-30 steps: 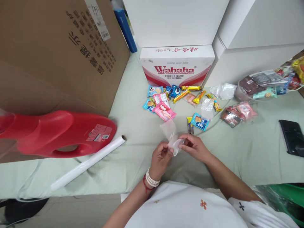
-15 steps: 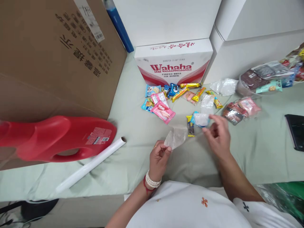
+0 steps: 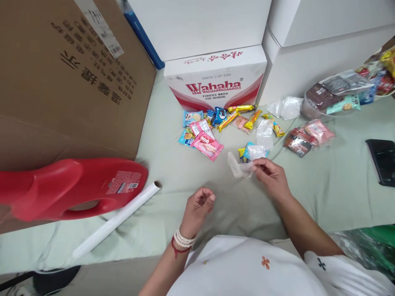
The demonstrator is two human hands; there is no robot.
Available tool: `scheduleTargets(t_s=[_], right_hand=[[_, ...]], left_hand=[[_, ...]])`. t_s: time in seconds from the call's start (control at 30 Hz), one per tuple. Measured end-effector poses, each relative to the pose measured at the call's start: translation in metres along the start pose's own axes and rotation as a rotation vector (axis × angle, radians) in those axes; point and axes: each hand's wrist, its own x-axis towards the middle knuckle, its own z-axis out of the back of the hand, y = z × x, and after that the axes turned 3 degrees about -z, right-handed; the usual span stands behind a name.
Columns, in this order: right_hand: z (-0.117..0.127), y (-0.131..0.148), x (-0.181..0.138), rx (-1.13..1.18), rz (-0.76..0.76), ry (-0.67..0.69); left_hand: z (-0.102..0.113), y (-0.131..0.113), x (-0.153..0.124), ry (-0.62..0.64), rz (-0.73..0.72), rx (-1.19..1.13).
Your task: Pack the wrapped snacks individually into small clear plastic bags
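Observation:
My right hand (image 3: pixel 271 174) pinches a small clear plastic bag (image 3: pixel 237 168) by one edge, low over the pale green cloth (image 3: pixel 324 193). The bag hangs just in front of a blue snack packet (image 3: pixel 250 151) and a small yellow-ended bar. My left hand (image 3: pixel 198 205) hovers nearer my body with its fingers curled in and nothing in them; a bead bracelet and red string circle its wrist. Beyond lies a scatter of several wrapped snacks: a pink wafer pack (image 3: pixel 207 144), blue packs (image 3: pixel 192 117) and yellow bars (image 3: pixel 240 109).
A red jug (image 3: pixel 70 187) lies on its side at left beside a white roll (image 3: pixel 115 220) and a big brown carton (image 3: pixel 68 78). A Wahaha box (image 3: pixel 216 82) stands at the back. Bagged snacks (image 3: pixel 308 137), a bowl of packets (image 3: pixel 336 96) and a black device (image 3: pixel 382 160) sit at right.
My left hand has let go of the clear bag and drawn back. My right hand, which had reached out to the blue packet, now holds the bag out ahead.

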Motion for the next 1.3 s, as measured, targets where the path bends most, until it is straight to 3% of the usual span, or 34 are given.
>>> scheduleTargets(t_s=[0.13, 0.23, 0.33, 0.43, 0.5, 0.6, 0.67, 0.73, 0.83, 0.9, 1.03, 1.13, 1.17, 1.2, 1.3], right_hand=[[-0.016, 0.003, -0.01, 0.044, -0.019, 0.16], [-0.018, 0.001, -0.009, 0.099, -0.054, 0.196], [-0.01, -0.004, -0.002, 0.102, -0.056, 0.059], [-0.003, -0.004, 0.003, 0.041, 0.016, -0.13], [-0.003, -0.001, 0.002, -0.025, 0.132, -0.201], [-0.007, 0.004, -0.003, -0.029, 0.258, -0.21], [-0.011, 0.004, -0.007, 0.045, 0.168, -0.141], [-0.014, 0.002, -0.01, 0.127, -0.063, 0.035], [-0.024, -0.002, -0.014, 0.225, -0.407, 0.386], [-0.036, -0.003, -0.019, 0.269, -0.498, 0.519], [-0.058, -0.008, -0.026, 0.341, -0.492, 0.52], [-0.06, -0.016, -0.027, 0.317, -0.458, 0.506], [-0.059, -0.019, -0.027, 0.289, -0.449, 0.512], [-0.057, -0.021, -0.027, 0.258, -0.439, 0.522], [-0.054, -0.022, -0.028, 0.181, -0.387, 0.58]], left_hand=[[-0.027, -0.011, 0.01, -0.142, -0.283, 0.174], [-0.035, -0.013, 0.028, -0.136, -0.283, 0.136], [-0.022, -0.01, 0.039, -0.123, -0.166, -0.065], [0.0, -0.009, 0.033, -0.198, -0.125, -0.102], [0.012, -0.011, 0.021, -0.255, -0.2, -0.042], [0.019, -0.014, -0.001, -0.291, -0.452, 0.107], [0.018, -0.013, -0.013, -0.273, -0.588, 0.21], [0.014, -0.009, -0.022, -0.259, -0.631, 0.279], [0.004, 0.002, -0.026, -0.244, -0.583, 0.332], [-0.004, 0.007, -0.026, -0.202, -0.55, 0.389], [-0.014, 0.008, -0.024, 0.022, -0.476, 0.521], [-0.013, 0.005, -0.026, 0.27, -0.333, 0.486], [-0.012, 0.004, -0.026, 0.291, -0.279, 0.447], [-0.011, 0.003, -0.027, 0.261, -0.231, 0.409], [-0.011, -0.001, -0.022, 0.01, -0.179, 0.379]])
